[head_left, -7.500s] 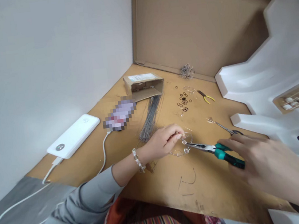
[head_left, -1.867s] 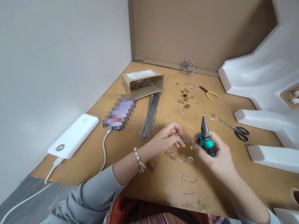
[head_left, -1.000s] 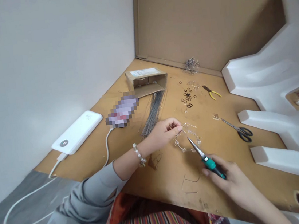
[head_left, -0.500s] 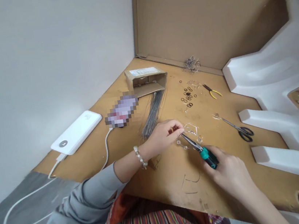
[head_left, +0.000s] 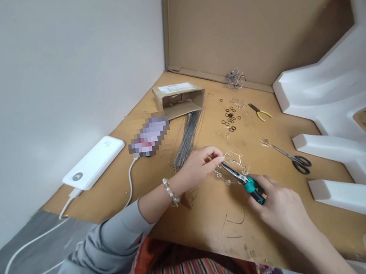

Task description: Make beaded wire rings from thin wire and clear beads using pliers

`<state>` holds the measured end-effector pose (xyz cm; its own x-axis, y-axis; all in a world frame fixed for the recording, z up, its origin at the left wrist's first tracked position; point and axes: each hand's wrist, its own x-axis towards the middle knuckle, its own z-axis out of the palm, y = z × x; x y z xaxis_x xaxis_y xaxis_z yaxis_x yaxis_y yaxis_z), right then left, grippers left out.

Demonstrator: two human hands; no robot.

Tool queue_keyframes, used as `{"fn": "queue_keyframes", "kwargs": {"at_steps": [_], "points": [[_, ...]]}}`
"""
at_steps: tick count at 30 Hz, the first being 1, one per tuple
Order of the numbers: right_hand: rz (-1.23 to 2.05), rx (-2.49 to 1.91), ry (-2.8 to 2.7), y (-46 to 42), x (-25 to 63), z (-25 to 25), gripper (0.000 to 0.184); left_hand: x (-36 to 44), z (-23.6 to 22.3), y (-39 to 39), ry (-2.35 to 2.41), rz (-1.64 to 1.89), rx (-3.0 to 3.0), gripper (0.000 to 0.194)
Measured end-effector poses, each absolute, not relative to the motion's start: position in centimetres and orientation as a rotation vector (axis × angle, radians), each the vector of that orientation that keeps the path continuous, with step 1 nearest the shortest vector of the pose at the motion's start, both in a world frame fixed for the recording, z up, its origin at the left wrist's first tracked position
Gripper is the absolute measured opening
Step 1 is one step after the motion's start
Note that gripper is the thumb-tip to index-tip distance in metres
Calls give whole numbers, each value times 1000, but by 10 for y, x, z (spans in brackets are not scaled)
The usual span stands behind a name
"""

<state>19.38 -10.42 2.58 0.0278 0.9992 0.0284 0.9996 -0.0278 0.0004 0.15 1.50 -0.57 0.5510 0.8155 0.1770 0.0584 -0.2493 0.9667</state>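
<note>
My left hand (head_left: 205, 163) pinches one end of a wire piece strung with clear beads (head_left: 228, 181), which hangs in a rough loop. In my right hand (head_left: 281, 207) are long-nose pliers (head_left: 250, 185) with green and black handles. Their jaw tips meet the wire right at my left fingertips; whether the jaws are fully closed on it I cannot tell. Left of my left hand lies a bundle of straight grey wires (head_left: 187, 143). Several bent wire offcuts (head_left: 235, 236) rest on the table near its front edge.
Behind stand an open cardboard box (head_left: 184, 107), dark rings (head_left: 230, 116) and a tangled wire heap (head_left: 235, 79). To the right lie yellow-handled pliers (head_left: 260, 112), scissors (head_left: 295, 158) and white foam (head_left: 322, 145). A phone (head_left: 149, 137) and white power bank (head_left: 94, 163) with cable sit left.
Both hands have shifted very slightly left, together with the pliers and the beaded wire. The grip of each hand looks the same.
</note>
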Motion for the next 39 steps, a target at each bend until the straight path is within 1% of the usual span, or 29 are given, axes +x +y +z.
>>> {"fn": "queue_keyframes", "kwargs": {"at_steps": [13, 21, 26, 32, 39], "points": [[-217, -2201, -2238, -105, 195, 27, 28, 1, -4, 15, 729, 849, 1656, 18], [-238, -2166, -2250, -107, 194, 29, 28, 1, -5, 14, 713, 846, 1665, 18], [-140, -2224, -2242, -107, 194, 31, 25, 1, -4, 11, 725, 870, 1716, 17], [99, -2309, -2204, -108, 194, 35, 17, 1, 0, 7, 747, 903, 1833, 16], [314, -2294, -2142, -109, 195, 46, 22, 2, 1, 7, 647, 969, 1958, 16]]}}
